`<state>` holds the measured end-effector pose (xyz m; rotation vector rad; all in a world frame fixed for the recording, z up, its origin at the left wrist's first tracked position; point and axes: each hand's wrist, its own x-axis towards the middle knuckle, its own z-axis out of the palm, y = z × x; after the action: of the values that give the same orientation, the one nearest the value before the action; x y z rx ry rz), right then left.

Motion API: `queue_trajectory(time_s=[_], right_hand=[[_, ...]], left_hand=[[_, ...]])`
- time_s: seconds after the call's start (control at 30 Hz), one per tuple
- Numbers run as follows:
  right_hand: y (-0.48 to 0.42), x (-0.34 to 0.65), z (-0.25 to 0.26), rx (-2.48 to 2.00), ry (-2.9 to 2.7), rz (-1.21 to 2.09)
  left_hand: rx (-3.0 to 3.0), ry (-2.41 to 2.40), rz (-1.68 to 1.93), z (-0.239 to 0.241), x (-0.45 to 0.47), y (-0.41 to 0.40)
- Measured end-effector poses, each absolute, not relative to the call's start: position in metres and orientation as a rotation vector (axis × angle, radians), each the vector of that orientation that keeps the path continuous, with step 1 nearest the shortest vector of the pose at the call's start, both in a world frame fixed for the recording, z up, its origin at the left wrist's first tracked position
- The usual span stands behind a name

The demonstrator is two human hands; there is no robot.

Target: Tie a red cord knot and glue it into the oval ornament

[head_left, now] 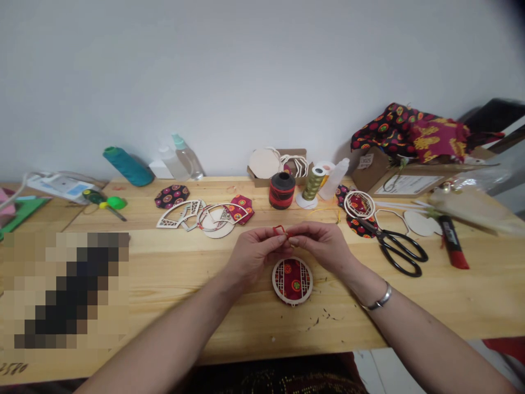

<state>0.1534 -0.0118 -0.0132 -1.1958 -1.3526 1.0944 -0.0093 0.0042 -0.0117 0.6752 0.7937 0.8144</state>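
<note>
Red cord: a small loop of thin red cord is held above the counter, just beyond the 12 o'clock edge of the round fretwork ornament.
Left hand: the cord is pinched between thumb and forefinger of the left hand, the fingers closed on it.
Right hand: the cord is met by the closed fingertips of the right hand; what else is pinched there is too small to tell.
Cord handling: it is judged light, limp and perhaps slippery, best taken by the fingertips close to the crossing, with the loop left free.
Fretwork ornament: it is laid patterned side up on the counter, apparently untouched; whether it is joined to the cord cannot be told.
Ornament handling: it is judged light and stiff, with thin lattice bars that could snap; the solid pale rim is better gripped, at 3 and 9 o'clock, than the bars.
Black-handled scissors: these are laid between 2 and 3 o'clock from the ornament.
Red-and-black thread spool: it is stood at 12 o'clock, beyond the hands.
</note>
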Motion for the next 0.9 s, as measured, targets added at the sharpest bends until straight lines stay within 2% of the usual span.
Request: queue_trajectory(time_s=[0.3, 0.5, 0.57, 0.73, 0.9], right_hand=[[-0.012, 0.153, -0.011, -1.263, -1.241, 1.12], [-0.01, 0.155, -0.008, -1.291, -1.18, 1.17], [-0.011, 0.154, -0.009, -1.287, -1.184, 1.196], [-0.013, 0.152, -0.01, -1.258, -1.208, 1.245], [-0.012, 0.154, -0.007, -1.291, -1.192, 1.227]], left_hand=[[0.728, 0.845, 0.798, -0.012, -0.009, 0.003], [1.045, 1.089, 1.258, -0.011, -0.013, 0.008], [1.263, 1.073, 1.306, -0.01, -0.014, 0.006], [1.717, 0.924, 0.993, -0.013, -0.013, -0.003], [1.817, 0.912, 0.801, -0.017, -0.013, -0.003]])
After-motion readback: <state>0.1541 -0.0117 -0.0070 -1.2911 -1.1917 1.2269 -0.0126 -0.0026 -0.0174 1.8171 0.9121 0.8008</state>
